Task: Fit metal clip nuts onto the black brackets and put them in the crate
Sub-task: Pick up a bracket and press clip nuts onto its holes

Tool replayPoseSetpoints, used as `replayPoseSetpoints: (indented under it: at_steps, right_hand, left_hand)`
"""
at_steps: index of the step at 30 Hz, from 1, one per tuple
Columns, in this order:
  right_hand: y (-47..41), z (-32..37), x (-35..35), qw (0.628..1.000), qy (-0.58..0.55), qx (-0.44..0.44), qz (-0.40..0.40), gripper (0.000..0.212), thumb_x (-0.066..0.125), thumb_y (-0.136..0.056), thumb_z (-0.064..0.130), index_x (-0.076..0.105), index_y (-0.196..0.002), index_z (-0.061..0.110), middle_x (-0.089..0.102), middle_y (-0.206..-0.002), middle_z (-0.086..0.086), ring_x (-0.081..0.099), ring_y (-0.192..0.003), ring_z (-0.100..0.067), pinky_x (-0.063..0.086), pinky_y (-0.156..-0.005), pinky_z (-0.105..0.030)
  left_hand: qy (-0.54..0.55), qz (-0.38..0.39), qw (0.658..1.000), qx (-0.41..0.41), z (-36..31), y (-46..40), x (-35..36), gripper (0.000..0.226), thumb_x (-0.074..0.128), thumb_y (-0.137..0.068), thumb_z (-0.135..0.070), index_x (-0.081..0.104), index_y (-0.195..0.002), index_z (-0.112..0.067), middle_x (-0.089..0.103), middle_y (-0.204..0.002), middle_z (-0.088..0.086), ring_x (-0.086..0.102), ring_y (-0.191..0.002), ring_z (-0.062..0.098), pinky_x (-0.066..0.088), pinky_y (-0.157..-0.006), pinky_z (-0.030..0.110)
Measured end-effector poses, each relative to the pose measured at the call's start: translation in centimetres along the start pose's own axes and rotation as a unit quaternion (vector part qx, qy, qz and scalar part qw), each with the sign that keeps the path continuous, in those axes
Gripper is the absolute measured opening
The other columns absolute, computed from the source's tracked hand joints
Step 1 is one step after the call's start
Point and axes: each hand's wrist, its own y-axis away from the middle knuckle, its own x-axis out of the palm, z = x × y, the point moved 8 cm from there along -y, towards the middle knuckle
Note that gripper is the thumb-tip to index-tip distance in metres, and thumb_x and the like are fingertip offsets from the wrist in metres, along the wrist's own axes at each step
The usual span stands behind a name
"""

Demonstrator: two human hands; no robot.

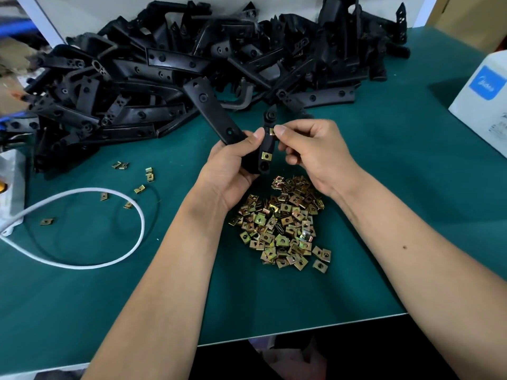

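Observation:
My left hand grips a black bracket above the green table. One brass clip nut sits fitted on the bracket's lower tab. My right hand pinches a second clip nut against the bracket's upper tab, beside my left thumb. A heap of loose clip nuts lies on the table right below my hands. A large pile of black brackets fills the back of the table. No crate is in view.
Several stray clip nuts lie scattered at the left, near a looped white cable. A white power strip sits at the left edge. A white carton with a blue label stands at the right. The table's front edge runs close to me.

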Motion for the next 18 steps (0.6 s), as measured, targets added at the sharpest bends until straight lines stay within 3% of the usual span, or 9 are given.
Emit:
replayPoseSetpoints:
  at_steps: [4, 12, 16, 18]
  right_hand:
    - [0.08, -0.04, 0.26, 1.000, -0.022, -0.002, 0.007, 0.015, 0.072, -0.095, 0.012, 0.079, -0.081, 0.010, 0.060, -0.066, -0.003, 0.050, -0.059, -0.010, 0.039, -0.049, -0.021]
    - [-0.20, -0.50, -0.09, 1.000, -0.026, -0.005, 0.011, 0.018, 0.070, -0.097, 0.010, 0.074, -0.089, -0.006, 0.056, -0.065, -0.005, 0.050, -0.057, -0.007, 0.038, -0.047, -0.018]
    - [-0.31, -0.89, -0.36, 1.000, 0.003, 0.001, 0.007, 0.018, 0.069, -0.098, 0.010, 0.074, -0.088, -0.003, 0.057, -0.065, -0.006, 0.049, -0.057, -0.008, 0.038, -0.047, -0.019]
    - [-0.18, -0.78, -0.58, 0.999, 0.044, -0.011, -0.014, 0.018, 0.069, -0.098, 0.013, 0.077, -0.089, 0.000, 0.060, -0.067, -0.009, 0.050, -0.057, -0.010, 0.041, -0.048, -0.022]
  left_hand:
    - [-0.005, 0.009, 1.000, 0.004, 0.03, 0.01, 0.24, 0.011, 0.071, -0.093, -0.016, 0.062, -0.097, -0.011, 0.073, -0.096, 0.011, 0.071, -0.087, 0.022, 0.060, -0.071, 0.034]
    - [-0.023, -0.006, 1.000, 0.014, -0.22, 0.17, 0.76, 0.013, 0.069, -0.095, -0.012, 0.062, -0.084, -0.012, 0.072, -0.087, 0.009, 0.070, -0.081, 0.023, 0.058, -0.074, 0.037]
    - [-0.044, -0.039, 0.998, 0.019, -0.43, 0.16, 0.70, 0.017, 0.072, -0.093, -0.010, 0.056, -0.100, -0.007, 0.069, -0.085, 0.009, 0.069, -0.076, 0.024, 0.058, -0.068, 0.036]
    - [-0.060, -0.064, 0.996, 0.026, -0.27, 0.17, 0.51, 0.024, 0.075, -0.092, -0.010, 0.055, -0.105, -0.008, 0.069, -0.092, 0.013, 0.071, -0.082, 0.027, 0.060, -0.074, 0.041]
